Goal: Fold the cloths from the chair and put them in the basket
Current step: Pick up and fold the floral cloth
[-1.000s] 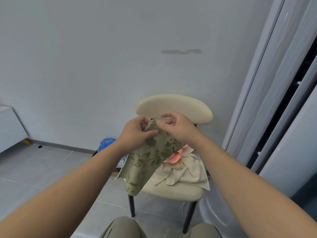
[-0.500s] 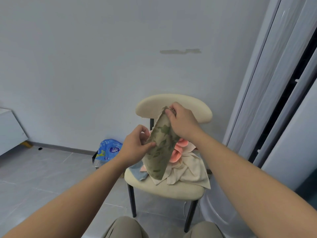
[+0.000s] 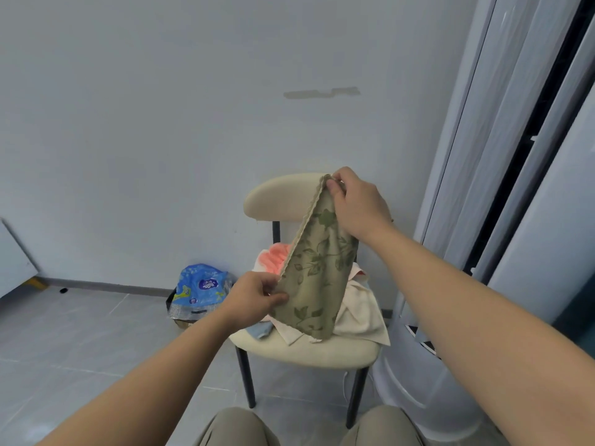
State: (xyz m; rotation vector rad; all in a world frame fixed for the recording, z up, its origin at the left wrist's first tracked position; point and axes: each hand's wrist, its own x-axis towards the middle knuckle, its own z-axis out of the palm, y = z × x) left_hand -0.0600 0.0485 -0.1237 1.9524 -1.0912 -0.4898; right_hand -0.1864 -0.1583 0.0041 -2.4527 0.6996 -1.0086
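Note:
I hold a green floral cloth [image 3: 317, 268] stretched on a slant above the cream chair [image 3: 309, 349]. My right hand [image 3: 355, 206] pinches its top corner in front of the chair's backrest. My left hand [image 3: 254, 299] grips its lower left edge. Under the held cloth, a pile lies on the seat: a cream cloth [image 3: 360, 313], an orange-pink cloth [image 3: 277, 257] and a light blue cloth [image 3: 259, 329]. The dark basket [image 3: 169, 304] stands on the floor left of the chair, mostly hidden by a plastic bag.
A blue and white plastic bag [image 3: 198, 289] sits on the dark basket by the wall. A tall white standing unit [image 3: 415, 365] is close to the chair's right side, with grey door panels behind it. My knees [image 3: 238, 426] are at the bottom edge.
My hands have drawn apart: the right one rose with the cloth's top corner, the left one dropped to its lower edge. The cloth now hangs folded and stretched.

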